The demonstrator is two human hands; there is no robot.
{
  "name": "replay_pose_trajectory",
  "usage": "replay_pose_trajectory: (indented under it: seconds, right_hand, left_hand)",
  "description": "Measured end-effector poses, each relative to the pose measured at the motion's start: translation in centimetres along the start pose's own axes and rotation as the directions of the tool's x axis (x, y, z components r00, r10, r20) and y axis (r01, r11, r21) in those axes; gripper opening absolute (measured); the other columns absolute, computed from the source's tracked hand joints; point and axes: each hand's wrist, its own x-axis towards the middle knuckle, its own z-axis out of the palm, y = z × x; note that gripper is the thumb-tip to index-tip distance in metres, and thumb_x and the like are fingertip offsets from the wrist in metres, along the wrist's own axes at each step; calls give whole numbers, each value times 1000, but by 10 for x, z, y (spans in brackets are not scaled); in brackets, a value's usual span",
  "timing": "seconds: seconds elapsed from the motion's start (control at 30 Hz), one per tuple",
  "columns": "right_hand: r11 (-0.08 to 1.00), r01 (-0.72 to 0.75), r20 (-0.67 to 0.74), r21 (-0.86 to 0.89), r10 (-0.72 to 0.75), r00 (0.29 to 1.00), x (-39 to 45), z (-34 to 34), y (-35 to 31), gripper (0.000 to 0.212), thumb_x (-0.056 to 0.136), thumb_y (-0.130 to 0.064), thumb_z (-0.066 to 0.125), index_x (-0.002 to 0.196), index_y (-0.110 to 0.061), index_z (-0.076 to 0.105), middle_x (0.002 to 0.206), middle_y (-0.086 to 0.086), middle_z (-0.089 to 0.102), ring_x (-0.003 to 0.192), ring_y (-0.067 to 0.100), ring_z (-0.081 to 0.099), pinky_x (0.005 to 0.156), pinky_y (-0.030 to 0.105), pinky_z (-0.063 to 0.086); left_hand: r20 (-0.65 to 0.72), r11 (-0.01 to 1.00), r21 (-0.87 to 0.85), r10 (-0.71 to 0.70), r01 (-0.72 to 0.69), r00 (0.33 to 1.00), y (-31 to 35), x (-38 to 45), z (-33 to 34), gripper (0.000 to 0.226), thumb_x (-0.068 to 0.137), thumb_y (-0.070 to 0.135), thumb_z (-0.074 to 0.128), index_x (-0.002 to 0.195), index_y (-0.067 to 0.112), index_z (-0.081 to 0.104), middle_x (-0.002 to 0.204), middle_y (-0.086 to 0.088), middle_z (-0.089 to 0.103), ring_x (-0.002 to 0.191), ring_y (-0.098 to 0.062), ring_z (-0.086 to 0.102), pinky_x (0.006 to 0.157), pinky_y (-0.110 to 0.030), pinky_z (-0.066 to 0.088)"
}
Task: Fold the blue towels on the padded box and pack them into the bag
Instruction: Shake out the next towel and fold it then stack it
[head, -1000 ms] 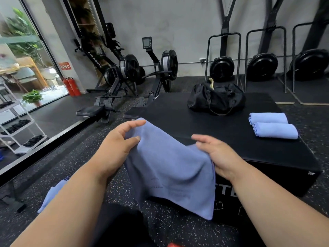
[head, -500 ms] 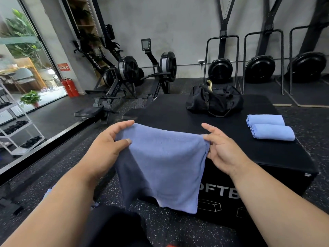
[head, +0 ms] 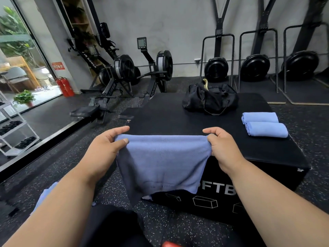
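Note:
A blue towel (head: pixel 163 163) hangs stretched between my hands in front of the black padded box (head: pixel 160 122). My left hand (head: pixel 105 148) pinches its upper left corner, and my right hand (head: pixel 220 147) grips the upper right corner. Two folded blue towels (head: pixel 263 124) lie side by side on the right part of the box top. The black bag (head: pixel 210 100) sits at the far side of the box, with a yellow piece sticking out of its top. More blue cloth (head: pixel 44 196) shows on the floor under my left forearm.
Rowing machines (head: pixel 122 77) stand on the floor to the far left of the box. Fan machines with metal frames (head: pixel 217 68) line the back wall. A white shelf rack (head: pixel 16 132) stands at the left by the window, near two red extinguishers (head: pixel 65 86).
My hands have moved apart and risen, pulling the towel's top edge taut and level. The towel now hangs flat instead of bunched between them.

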Motion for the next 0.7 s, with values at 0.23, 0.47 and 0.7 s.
replay_pose_trajectory:
  seconds: [0.23, 0.47, 0.7]
  right_hand:
    - [991, -63, 100, 121, 51, 994, -1, -5, -7, 42, 92, -6, 44, 112, -28, 74, 88, 10, 65, 81, 23, 58, 76, 44, 50]
    - [971, -75, 100, 228, 54, 994, 4, -14, -9, 44, 88, -5, 42, 107, -23, 77, 91, 17, 61, 86, 30, 60, 80, 46, 50]
    - [977, -202, 359, -65, 212, 909, -5, -7, -3, 35, 99, -6, 62, 129, -23, 70, 98, 6, 73, 79, 14, 66, 65, 24, 52]
  left_hand:
    - [-17, 995, -90, -40, 39, 999, -9, 5, -3, 45, 90, 3, 71, 127, 28, 75, 126, 5, 76, 115, -11, 69, 107, -37, 50]
    - [-59, 985, -173, -22, 11, 998, -6, 7, 0, 42, 93, -5, 68, 124, 23, 75, 121, -1, 78, 112, -15, 70, 110, -39, 49]
    - [-68, 994, -108, 8, -15, 998, -4, 15, 13, 36, 98, 6, 66, 124, 28, 76, 125, 8, 76, 125, -11, 66, 119, -45, 44]
